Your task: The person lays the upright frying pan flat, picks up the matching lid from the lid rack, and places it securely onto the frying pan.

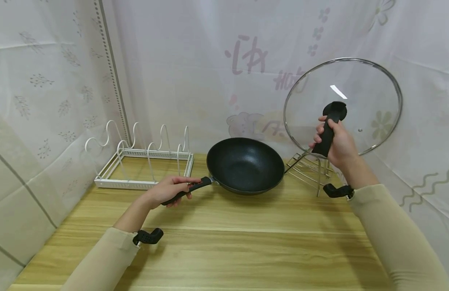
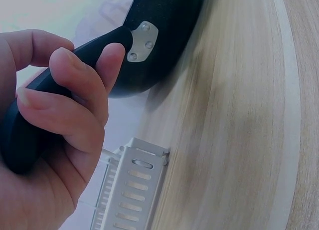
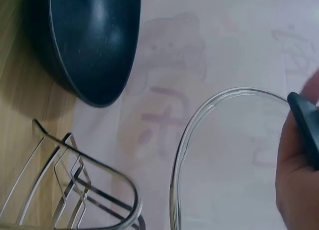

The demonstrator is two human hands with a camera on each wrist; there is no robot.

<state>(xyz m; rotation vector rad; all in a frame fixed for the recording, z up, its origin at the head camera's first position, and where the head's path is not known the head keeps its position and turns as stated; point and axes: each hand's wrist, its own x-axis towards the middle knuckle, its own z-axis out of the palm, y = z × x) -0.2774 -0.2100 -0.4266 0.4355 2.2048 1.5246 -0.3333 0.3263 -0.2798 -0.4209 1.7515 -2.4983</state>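
Observation:
A black wok (image 1: pixel 246 165) sits toward the back of the wooden table, its inside bare. My left hand (image 1: pixel 169 192) grips the wok's long black handle (image 1: pixel 199 184), fingers wrapped around it in the left wrist view. Up on the right, my right hand (image 1: pixel 340 141) holds a round glass lid (image 1: pixel 377 93) by its black handle (image 1: pixel 326 139). The lid has a metal rim and stands tilted almost upright in the air, well above the table. In the right wrist view, part of the right hand (image 3: pixel 299 165) shows at the edge beside the lid's rim.
A white rack with curved wire dividers (image 1: pixel 126 184) stands on the table left of the wok. Behind and right of the wok is a metal wire stand (image 1: pixel 319 178), below the lid. Patterned cloth (image 1: pixel 195 81) hangs behind the wooden table (image 1: pixel 224 242).

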